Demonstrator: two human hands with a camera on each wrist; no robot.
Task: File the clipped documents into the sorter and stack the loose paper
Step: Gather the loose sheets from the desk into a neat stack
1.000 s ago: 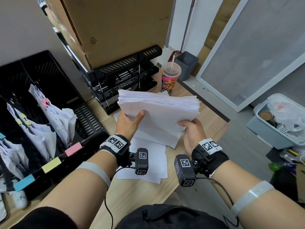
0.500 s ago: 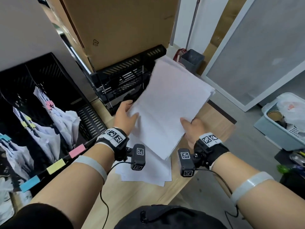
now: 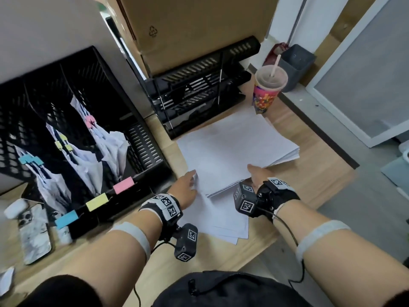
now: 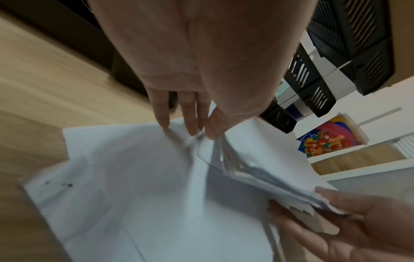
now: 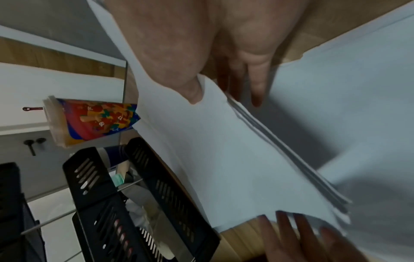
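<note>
A thick stack of white loose paper (image 3: 239, 149) lies nearly flat on the wooden desk, over a few loose sheets (image 3: 223, 220). My right hand (image 3: 254, 173) pinches the stack's near right edge, thumb (image 5: 192, 92) on top and fingers underneath. My left hand (image 3: 192, 176) touches the stack's near left corner with straight fingertips (image 4: 190, 127). The black mesh sorter (image 3: 137, 138) stands at the left and holds clipped documents with pink (image 3: 89, 120), yellow (image 3: 63, 142) and blue (image 3: 28, 159) clips.
A black tiered letter tray (image 3: 199, 89) sits behind the stack, in front of a cardboard box (image 3: 188, 25). A colourful cup with a straw (image 3: 269, 89) stands at the stack's far right corner. A phone (image 3: 33, 231) lies at the near left. The desk edge runs close on the right.
The stack, held up and tilted in both hands, has come down flat onto the desk. My left hand has let go of its grip and now only touches the corner.
</note>
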